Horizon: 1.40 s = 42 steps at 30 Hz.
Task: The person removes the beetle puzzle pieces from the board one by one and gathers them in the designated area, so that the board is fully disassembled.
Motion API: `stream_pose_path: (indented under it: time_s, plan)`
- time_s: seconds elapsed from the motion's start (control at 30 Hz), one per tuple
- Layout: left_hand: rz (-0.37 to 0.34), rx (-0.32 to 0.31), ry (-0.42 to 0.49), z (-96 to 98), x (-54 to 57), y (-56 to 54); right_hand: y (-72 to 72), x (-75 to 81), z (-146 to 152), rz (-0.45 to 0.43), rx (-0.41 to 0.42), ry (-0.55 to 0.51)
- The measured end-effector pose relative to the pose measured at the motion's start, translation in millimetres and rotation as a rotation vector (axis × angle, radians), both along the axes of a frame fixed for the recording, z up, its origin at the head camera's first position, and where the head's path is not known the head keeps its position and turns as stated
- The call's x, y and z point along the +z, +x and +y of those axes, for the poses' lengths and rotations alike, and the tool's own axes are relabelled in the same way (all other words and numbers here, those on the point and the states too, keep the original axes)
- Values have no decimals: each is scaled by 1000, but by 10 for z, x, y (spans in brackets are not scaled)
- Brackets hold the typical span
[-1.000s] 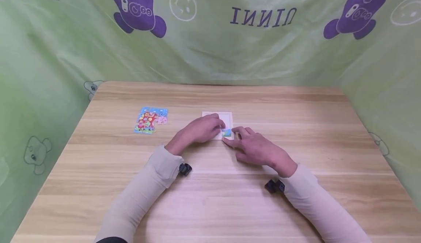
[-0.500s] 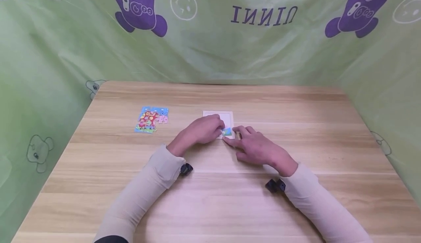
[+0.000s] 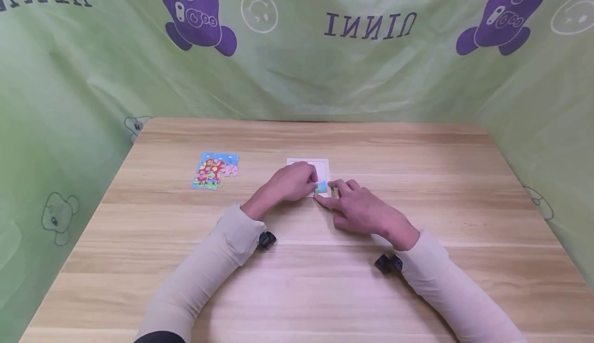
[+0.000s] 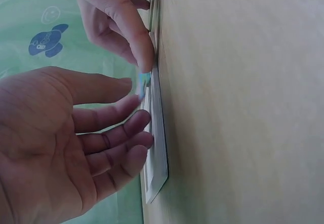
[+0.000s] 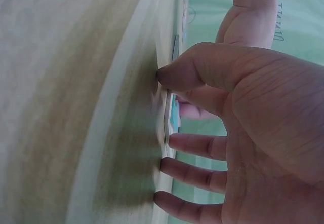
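Note:
A small pale tray with a raised border (image 3: 327,168) lies on the table, with blue-and-green jigsaw pieces (image 3: 321,187) in its near right corner. My left hand (image 3: 293,181) reaches over the tray from the left and covers much of it. In the left wrist view, its thumb and index finger (image 4: 121,110) pinch at the edge of a blue-green piece (image 4: 142,84), while the other fingers curl loosely over the border. My right hand (image 3: 362,208) touches the tray's near right corner with extended, spread fingers, steadying its edge.
Left of the tray lies a partly joined jigsaw (image 3: 211,170), red, blue and green, with a pink piece at its right side. The wooden table (image 3: 297,276) meets a green printed curtain (image 3: 287,80) at the back and sides.
The blue-green piece under my left fingertips tilts, then lies straighter in the tray's corner. My left hand has shifted slightly; the right hand stays in place.

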State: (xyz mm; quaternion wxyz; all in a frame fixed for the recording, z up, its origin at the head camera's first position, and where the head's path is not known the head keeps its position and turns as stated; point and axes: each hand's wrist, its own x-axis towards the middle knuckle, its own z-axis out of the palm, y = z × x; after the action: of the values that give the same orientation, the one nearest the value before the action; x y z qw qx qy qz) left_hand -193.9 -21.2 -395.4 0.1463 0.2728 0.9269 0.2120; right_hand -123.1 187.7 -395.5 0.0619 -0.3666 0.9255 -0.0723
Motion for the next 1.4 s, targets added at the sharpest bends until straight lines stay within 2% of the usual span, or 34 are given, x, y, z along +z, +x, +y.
stream_pose_path:
  time_s: [0.4,0.73,0.83,1.07,1.23,1.4]
  plan:
    - [-22,30,148,18,-1,-74,-8,35,27,-2,-3,18]
    - [-132,34,271,-38,-74,-145,8,2,46,16,-3,2]
    - [-145,46,289,-92,-64,-143,22,-17,42,10,2,1]
    - [-127,53,339,-276,0,-143,29,-6,15,-8,-11,2]
    - [-128,75,349,-471,9,-130,31,-6,-12,-20,-11,5]
    - [-95,60,337,-655,29,-128,45,-19,-16,-4,-25,4]
